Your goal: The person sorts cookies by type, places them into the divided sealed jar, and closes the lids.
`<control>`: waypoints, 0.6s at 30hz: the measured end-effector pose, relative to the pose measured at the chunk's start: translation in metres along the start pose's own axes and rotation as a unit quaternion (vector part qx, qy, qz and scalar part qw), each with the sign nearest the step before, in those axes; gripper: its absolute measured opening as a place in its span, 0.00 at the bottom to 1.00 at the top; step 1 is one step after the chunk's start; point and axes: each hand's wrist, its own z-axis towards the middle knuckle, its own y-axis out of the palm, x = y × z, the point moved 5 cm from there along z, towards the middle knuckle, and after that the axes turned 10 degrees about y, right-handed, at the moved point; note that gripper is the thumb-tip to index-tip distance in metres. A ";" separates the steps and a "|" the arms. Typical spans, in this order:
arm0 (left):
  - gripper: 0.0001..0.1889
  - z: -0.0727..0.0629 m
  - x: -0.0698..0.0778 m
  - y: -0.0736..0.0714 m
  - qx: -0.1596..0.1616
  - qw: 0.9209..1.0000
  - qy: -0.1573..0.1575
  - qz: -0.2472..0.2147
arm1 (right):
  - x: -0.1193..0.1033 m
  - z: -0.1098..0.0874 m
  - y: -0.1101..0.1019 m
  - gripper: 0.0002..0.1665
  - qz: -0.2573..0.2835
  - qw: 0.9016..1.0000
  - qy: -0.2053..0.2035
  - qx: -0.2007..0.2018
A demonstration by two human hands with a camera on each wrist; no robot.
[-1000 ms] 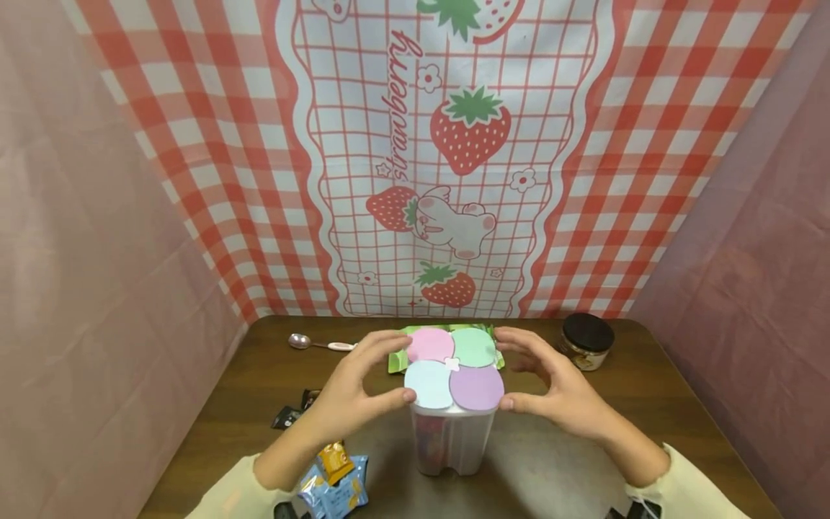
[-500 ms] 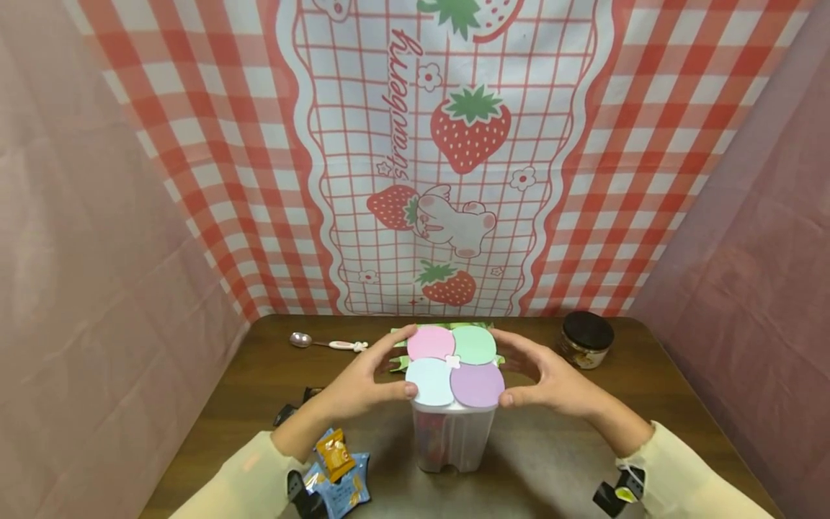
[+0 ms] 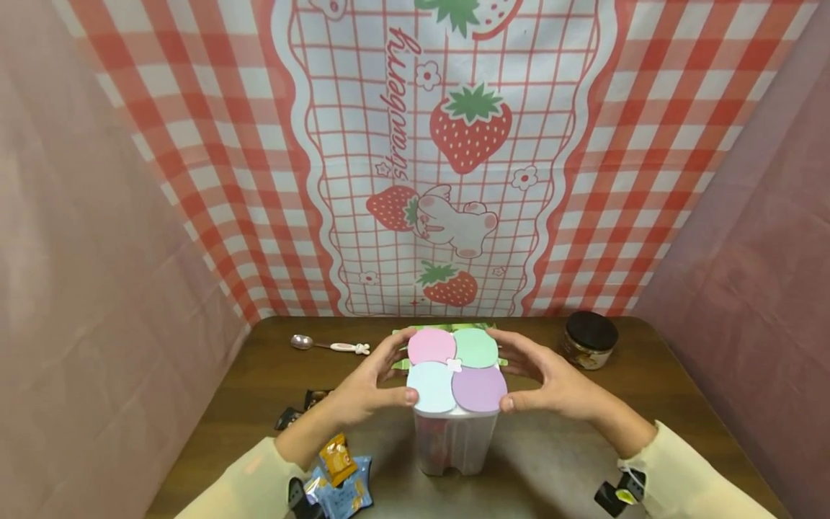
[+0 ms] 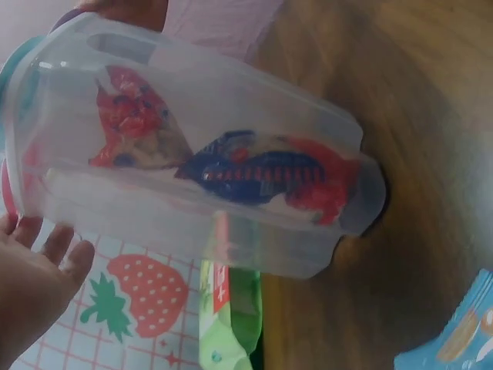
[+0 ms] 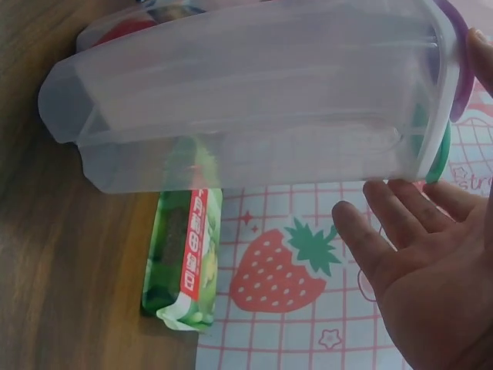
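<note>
A brown table (image 3: 558,454) lies below. At the middle, a clear container (image 3: 452,443) is upright, its four-coloured lid (image 3: 457,369) on top. The person's left hand (image 3: 366,389) and right hand (image 3: 554,378) hold the lid's sides, thumbs near, fingers far. A green package (image 5: 177,254) lies beyond; a black-lidded jar (image 3: 588,340) stands far right; a blue packet (image 3: 347,497) sits near left, an orange packet (image 3: 338,460) on it.
</note>
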 end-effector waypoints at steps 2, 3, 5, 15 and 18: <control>0.50 -0.001 -0.002 0.002 0.005 1.000 -0.005 -0.007 | 0.000 -0.001 0.000 0.52 -0.004 1.000 -0.003 0.000; 0.50 -0.002 -0.003 0.002 0.008 1.000 -0.007 -0.011 | 0.000 -0.001 0.000 0.52 -0.006 1.000 -0.004 0.000; 0.51 -0.003 -0.003 0.003 0.009 1.000 -0.011 -0.015 | 0.001 -0.002 0.001 0.52 -0.009 1.000 -0.007 -0.001; 0.52 -0.006 0.009 0.001 0.026 0.997 -0.064 -0.023 | 0.005 0.004 0.000 0.45 0.029 0.999 -0.035 -0.004; 0.47 -0.014 0.013 0.006 0.057 0.995 -0.077 -0.023 | 0.015 0.006 0.000 0.35 0.066 0.997 -0.047 0.014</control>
